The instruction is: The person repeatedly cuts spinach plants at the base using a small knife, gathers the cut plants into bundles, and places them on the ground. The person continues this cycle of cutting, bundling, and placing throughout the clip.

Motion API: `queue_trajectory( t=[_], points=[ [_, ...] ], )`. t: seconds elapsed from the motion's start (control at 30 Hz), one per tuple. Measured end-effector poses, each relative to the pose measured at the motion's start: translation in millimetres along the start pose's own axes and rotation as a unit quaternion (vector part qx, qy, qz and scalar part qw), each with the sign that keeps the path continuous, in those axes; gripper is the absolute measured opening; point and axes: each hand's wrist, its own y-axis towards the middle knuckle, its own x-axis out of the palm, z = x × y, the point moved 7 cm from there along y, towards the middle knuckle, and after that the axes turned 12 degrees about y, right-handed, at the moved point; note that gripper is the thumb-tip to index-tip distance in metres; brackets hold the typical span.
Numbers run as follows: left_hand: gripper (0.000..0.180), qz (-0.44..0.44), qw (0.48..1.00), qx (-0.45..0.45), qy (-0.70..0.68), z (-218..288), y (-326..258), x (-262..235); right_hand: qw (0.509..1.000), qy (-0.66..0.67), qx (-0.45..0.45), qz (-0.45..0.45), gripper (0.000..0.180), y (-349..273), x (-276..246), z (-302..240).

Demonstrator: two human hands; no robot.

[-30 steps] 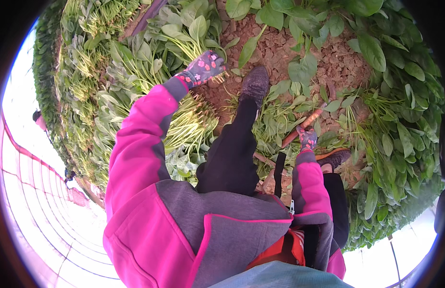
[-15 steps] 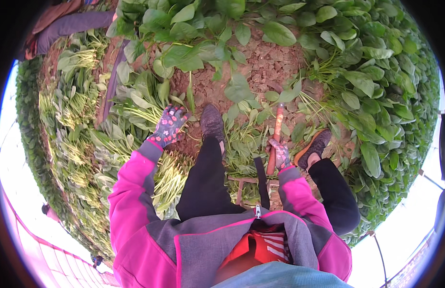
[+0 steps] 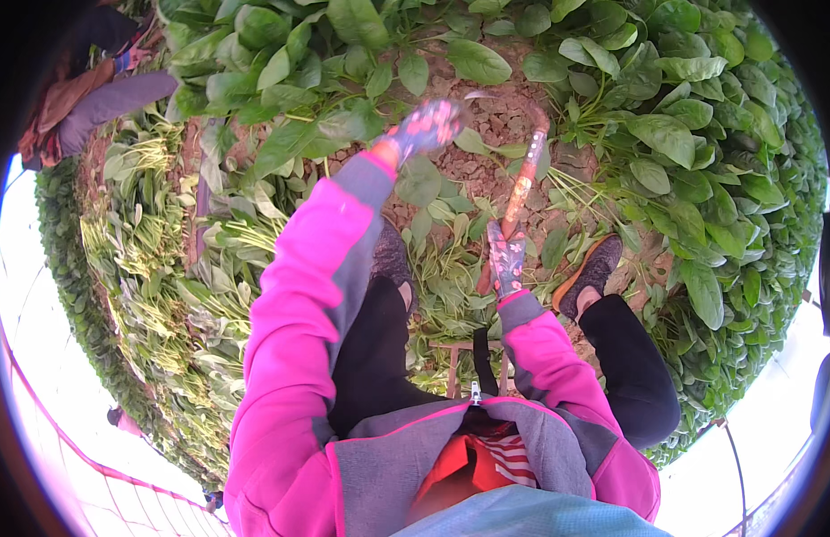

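Note:
My right hand (image 3: 506,261), in a dark flowered glove, is closed round the reddish wooden handle of a sickle (image 3: 523,170). The sickle slants away from me over the soil, its thin curved blade bending left at the far end. My left hand (image 3: 428,125), gloved alike, is stretched forward near the blade's tip, beside standing leafy green plants (image 3: 352,125). Motion smears its fingers, so whether it holds anything does not show. Loose cut leaves (image 3: 446,268) lie between my feet.
Dense leafy plants (image 3: 693,179) stand ahead and on the right. Cut bunches (image 3: 146,251) with pale stems lie in rows on the left. A low frame (image 3: 453,358) with a black strap is between my legs. Another person's leg (image 3: 115,107) shows at the far left.
My left hand has left the cut bunch at the left and swung forward and right. My right hand has moved slightly forward with the sickle.

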Motion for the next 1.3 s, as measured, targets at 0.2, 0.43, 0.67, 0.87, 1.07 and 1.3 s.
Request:
queue_trajectory(
  t=[0.2, 0.43, 0.67, 0.87, 1.07, 1.3],
  points=[
    [0.019, -0.019, 0.918, -0.202, -0.340, -69, 124, 58, 0.996, 0.043, 0.071, 0.021, 0.019, 26, 18, 19],
    [0.022, -0.171, 0.955, -0.213, -0.117, -143, 130, 101, 0.991, 0.108, 0.072, -0.038, 0.021, 62, 65, 10],
    [0.022, -0.186, 0.948, -0.241, 0.091, -181, 87, 101, 0.976, 0.184, 0.100, -0.055, 0.018, 106, 124, -21],
    [0.024, -0.307, 0.924, -0.213, 0.085, -189, 82, 104, 0.951, 0.292, 0.092, -0.047, 0.018, 136, 158, -11],
    [0.023, -0.318, 0.926, -0.199, 0.049, -191, 78, 97, 0.963, 0.266, 0.043, 0.000, 0.018, 145, 176, 1],
    [0.022, -0.291, 0.931, -0.217, 0.050, -187, 71, 96, 0.977, 0.193, 0.081, -0.032, 0.028, 161, 206, 36]
  ],
)
